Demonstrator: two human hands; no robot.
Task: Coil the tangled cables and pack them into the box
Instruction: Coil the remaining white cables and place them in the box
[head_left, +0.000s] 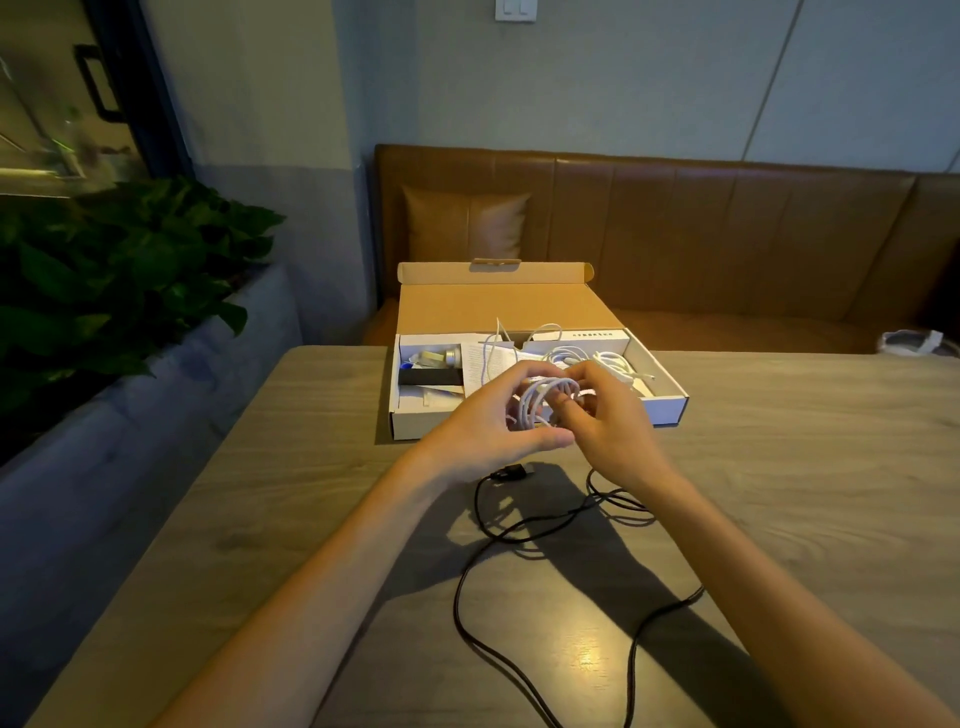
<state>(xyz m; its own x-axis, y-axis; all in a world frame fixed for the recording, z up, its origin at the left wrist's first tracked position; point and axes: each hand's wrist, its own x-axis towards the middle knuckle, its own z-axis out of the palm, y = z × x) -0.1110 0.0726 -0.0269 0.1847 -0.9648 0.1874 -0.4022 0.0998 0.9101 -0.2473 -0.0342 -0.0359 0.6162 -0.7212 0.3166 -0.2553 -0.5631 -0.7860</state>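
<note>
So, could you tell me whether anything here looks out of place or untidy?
Yes. The black cable sprawls uncoiled in loose loops across the table, outside the box. Inside it, more white cable lies in a loose heap, strands arching above the rim. The left hand and right hand hold a white coil.

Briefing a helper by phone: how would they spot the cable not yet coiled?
Find the open cardboard box on the table. Nearer the person, a black cable sprawls loose on the tabletop. Unlike it, the white cables are in the box or held.
</note>
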